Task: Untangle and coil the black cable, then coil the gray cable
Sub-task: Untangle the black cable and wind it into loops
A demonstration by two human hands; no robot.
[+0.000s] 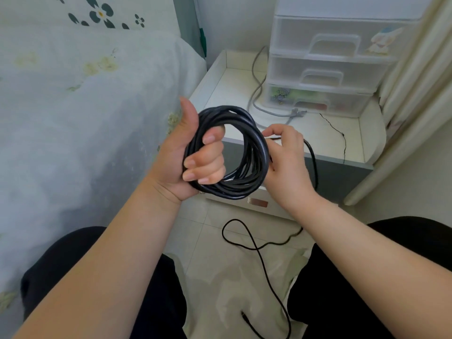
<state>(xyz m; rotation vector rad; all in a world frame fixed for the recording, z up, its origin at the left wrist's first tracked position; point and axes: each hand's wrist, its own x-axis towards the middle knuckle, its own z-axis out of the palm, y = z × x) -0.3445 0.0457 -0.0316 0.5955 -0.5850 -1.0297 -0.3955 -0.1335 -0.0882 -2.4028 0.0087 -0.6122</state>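
A black cable is wound into a round coil of several loops, held upright in front of me. My left hand grips the coil's left side, fingers curled through the ring, thumb up. My right hand pinches the cable at the coil's right edge. From there a loose length drops behind the right wrist and trails in a loop across the floor between my knees, its end lying near the bottom of the view. The gray cable lies uncoiled on the white bedside table, beside the drawer unit.
A white bedside table stands ahead with a clear plastic drawer unit on it and a thin black wire over its front edge. A bed with a floral cover fills the left. A curtain hangs at right.
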